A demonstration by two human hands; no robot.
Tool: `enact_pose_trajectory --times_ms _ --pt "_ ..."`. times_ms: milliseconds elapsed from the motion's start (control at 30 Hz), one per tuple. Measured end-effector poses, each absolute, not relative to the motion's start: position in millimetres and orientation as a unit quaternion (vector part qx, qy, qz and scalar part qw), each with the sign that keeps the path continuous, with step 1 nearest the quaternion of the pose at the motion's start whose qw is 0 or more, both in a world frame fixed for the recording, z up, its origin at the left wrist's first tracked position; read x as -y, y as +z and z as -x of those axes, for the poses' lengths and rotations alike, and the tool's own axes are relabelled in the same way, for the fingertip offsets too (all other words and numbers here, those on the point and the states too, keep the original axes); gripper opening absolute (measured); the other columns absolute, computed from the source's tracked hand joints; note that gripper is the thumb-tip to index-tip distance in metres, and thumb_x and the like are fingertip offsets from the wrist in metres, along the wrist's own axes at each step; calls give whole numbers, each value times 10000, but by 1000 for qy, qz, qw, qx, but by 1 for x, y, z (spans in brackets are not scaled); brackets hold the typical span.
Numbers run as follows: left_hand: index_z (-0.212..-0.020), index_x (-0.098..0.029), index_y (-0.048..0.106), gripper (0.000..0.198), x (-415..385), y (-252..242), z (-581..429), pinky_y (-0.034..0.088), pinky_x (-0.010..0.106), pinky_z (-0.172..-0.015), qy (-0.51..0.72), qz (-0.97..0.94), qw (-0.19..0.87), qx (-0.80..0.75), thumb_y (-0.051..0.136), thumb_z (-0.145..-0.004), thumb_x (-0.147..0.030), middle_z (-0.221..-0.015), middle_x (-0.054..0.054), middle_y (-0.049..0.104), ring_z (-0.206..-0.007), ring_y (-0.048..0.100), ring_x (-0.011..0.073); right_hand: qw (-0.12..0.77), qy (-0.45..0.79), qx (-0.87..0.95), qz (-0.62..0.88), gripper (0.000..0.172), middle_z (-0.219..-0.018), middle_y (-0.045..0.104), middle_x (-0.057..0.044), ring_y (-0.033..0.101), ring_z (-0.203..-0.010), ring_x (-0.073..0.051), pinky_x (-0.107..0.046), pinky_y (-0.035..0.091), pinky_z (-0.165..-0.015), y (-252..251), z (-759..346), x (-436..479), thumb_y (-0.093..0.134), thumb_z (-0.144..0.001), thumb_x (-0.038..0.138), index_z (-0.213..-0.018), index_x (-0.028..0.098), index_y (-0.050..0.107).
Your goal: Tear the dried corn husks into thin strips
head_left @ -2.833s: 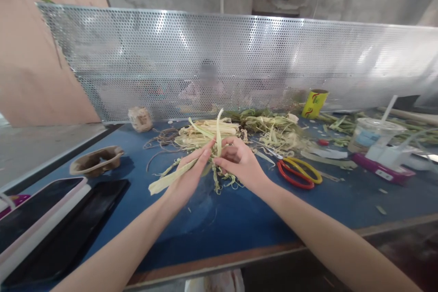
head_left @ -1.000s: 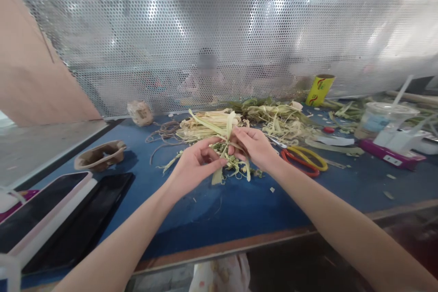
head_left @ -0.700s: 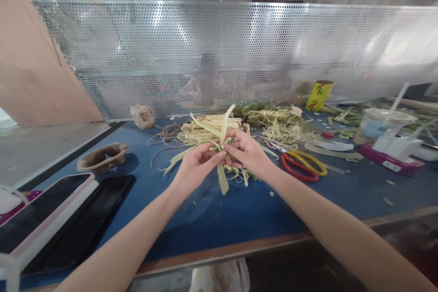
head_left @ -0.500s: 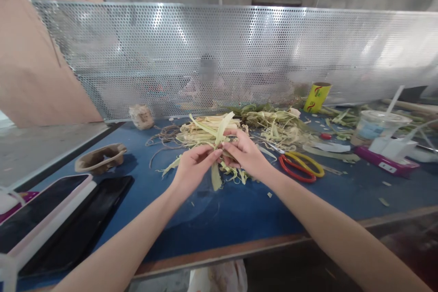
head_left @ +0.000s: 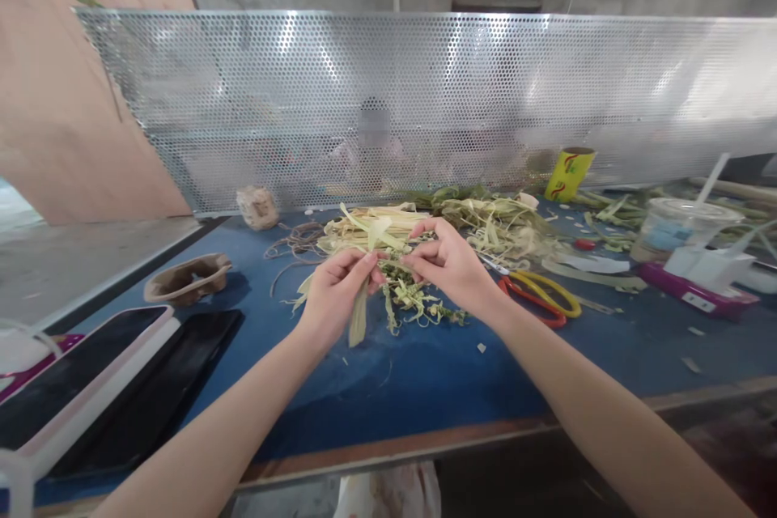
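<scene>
Above the middle of the blue table, my left hand [head_left: 337,283] pinches a pale green corn husk strip [head_left: 359,316] between thumb and fingers. One end hangs below the fingers, and a folded part stands up over them. Just to the right, my right hand [head_left: 446,263] has its thumb and fingertips closed on a thin part of the husk that runs between both hands; its index finger is raised and bent. Under and behind the hands lie a bundle of pale husks [head_left: 340,233] and curly green husk scraps [head_left: 418,306].
Red-and-yellow-handled scissors [head_left: 549,295] lie right of my hands. A yellow roll [head_left: 569,175], a lidded cup [head_left: 673,227] and a purple-and-white power strip [head_left: 698,291] stand farther right. Cord [head_left: 297,241], a cardboard tray [head_left: 188,279] and a black tablet [head_left: 151,388] are left. A perforated metal screen [head_left: 303,105] borders the back.
My hands have moved apart, the left one slightly left with the husk. The upright husk end has dropped lower and folded over. The whole view has shifted slightly.
</scene>
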State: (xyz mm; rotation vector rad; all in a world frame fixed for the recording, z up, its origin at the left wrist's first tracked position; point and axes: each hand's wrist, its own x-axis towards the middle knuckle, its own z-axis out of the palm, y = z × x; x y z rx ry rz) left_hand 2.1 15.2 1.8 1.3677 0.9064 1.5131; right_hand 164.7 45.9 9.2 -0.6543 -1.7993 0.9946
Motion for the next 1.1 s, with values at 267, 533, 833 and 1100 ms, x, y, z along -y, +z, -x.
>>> enact_pose_trajectory --times_ms 267,533,833,1100 --pt "-588 -132 551 338 -14 1 -4 362 194 -482 589 -501 510 -378 500 -753 -423 -459 -5 545 -447 467 78 355 452 771 274 271 -609 557 8 474 -443 -67 -216 399 -458 4 -161 -45 370 -847 404 -820 173 511" --pt "-814 -167 528 183 -12 1 -7 377 176 -447 561 -548 462 -414 552 -743 -334 -456 -45 539 -418 497 80 397 466 757 228 385 -649 580 22 554 -606 -115 -252 437 -572 -9 -148 -44 570 -750 336 -1091 229 426" --pt "-859 -222 394 182 -8 4 -8 320 175 -320 565 -563 409 -444 425 -807 -394 -429 -61 522 -311 475 108 421 540 684 252 224 -453 494 71 374 -361 -43 -173 273 -362 -4 -146 -42 554 -740 279 -937 173 538" --pt "-780 -222 317 231 -4 1 -8 272 158 -267 538 -609 365 -454 422 -801 -426 -439 -74 507 -272 438 91 429 634 613 198 206 -390 433 74 440 -389 -58 -143 185 -320 -4 -141 -40 574 -729 351 -675 167 497"
